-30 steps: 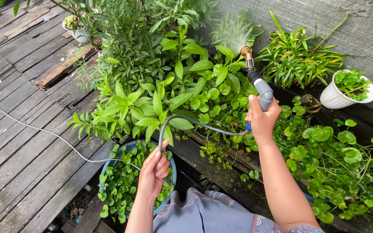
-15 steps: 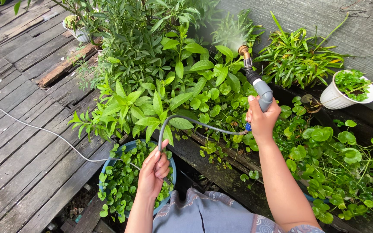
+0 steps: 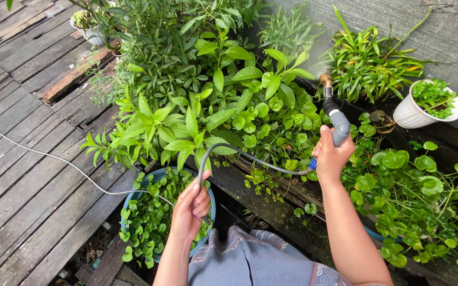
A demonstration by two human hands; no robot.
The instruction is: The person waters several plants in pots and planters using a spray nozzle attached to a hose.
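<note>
My right hand [image 3: 331, 154] grips a grey spray nozzle [image 3: 336, 119] with a brass tip, pointed up at leafy green plants [image 3: 213, 79]; a fine mist spreads above the tip. A grey hose [image 3: 239, 153] loops from the nozzle's base down to my left hand [image 3: 191, 209], which holds it above a blue pot of round-leaved plants [image 3: 155, 217]. My grey skirt shows at the bottom edge.
Weathered wooden deck boards [image 3: 22, 175] lie to the left, crossed by a thin white cord [image 3: 43, 156]. A white pot [image 3: 417, 111] with greens tilts at the right, another white pot [image 3: 88, 26] stands top left. Round-leaved creepers [image 3: 414, 196] fill the right side.
None beyond a slight sway of the nozzle; both hands keep the same hold and place.
</note>
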